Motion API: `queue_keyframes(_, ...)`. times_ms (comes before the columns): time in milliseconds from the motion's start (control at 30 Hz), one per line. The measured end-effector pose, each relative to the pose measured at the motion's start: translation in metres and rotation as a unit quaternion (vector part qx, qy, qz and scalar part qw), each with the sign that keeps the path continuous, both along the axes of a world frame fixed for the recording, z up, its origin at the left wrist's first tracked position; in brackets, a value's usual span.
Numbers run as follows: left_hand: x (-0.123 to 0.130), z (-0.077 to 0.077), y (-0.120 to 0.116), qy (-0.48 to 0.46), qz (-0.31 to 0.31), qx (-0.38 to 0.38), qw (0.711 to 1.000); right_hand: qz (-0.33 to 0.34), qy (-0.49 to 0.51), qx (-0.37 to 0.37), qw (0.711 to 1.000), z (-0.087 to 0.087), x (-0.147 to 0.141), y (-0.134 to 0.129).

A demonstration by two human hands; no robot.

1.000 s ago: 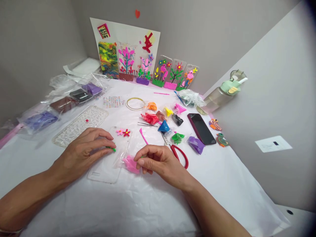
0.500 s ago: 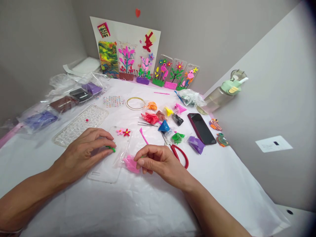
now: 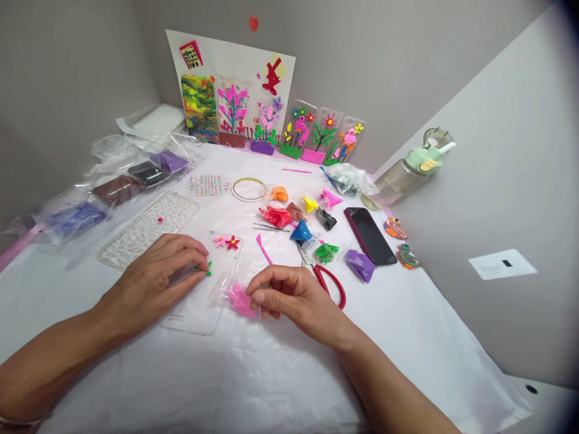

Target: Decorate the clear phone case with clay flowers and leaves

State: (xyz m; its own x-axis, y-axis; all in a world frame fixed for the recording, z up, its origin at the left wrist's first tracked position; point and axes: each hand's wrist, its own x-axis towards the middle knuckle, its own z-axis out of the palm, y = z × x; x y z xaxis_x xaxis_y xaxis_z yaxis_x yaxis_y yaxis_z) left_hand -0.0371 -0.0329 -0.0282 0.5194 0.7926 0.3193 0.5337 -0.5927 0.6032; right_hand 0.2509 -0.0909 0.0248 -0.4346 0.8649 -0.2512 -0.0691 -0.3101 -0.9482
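Beneath the left hand (image 3: 163, 265) lies the clear case (image 3: 194, 307), with green clay (image 3: 208, 272) at the thumb and forefinger tips; whether they pinch it or only touch it I cannot tell. Just beside it, the right hand (image 3: 284, 295) is closed in a pinch, a green speck (image 3: 260, 288) showing between thumb and forefinger. Ahead of the left fingertips, a pink flower (image 3: 220, 241) and a red flower (image 3: 232, 242) sit near the case's far edge; its near edge shows toward the wearer. White cloth (image 3: 226, 386) spreads between the forearms, giving the wrists room. Beyond the left hand is the textured case (image 3: 149, 226); the scissors (image 3: 333, 288) crowd the right hand's outer side, with the phone (image 3: 371, 236) farther out. Of the bags, one of pink clay (image 3: 239, 301) sits right by the right fingertips, overlapping the case's edge; past that hand, small ones hold red (image 3: 275, 216), blue (image 3: 301, 231), green (image 3: 326, 252) and purple (image 3: 359, 265) clay. Far beyond the left hand, big bags hold brown (image 3: 118, 190) and black (image 3: 148, 173) lumps. The left hand covers part of the clear case, the right hides one end of the pink strip (image 3: 263, 248), and the bottle's (image 3: 400, 184) contents are hard to make out.
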Motion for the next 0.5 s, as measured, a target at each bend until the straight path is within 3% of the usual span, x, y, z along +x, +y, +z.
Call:
queue_keyframes(233, -0.001, 0.001, 0.001, 0.001, 0.019, -0.010, 1.000, -0.011, 0.012, -0.007, 1.000, 0.000, -0.001, -0.001)
queue_keyframes(433, -0.007, 0.020, -0.010, 0.020, 0.129, -0.066, 0.989, -0.065, 0.022, -0.021, 0.997, -0.002, 0.001, 0.001)
queue_keyframes(500, 0.001, 0.028, -0.020, 0.007, 0.082, -0.076, 0.994, -0.074, 0.028, -0.016, 0.997, -0.003, 0.000, 0.001)
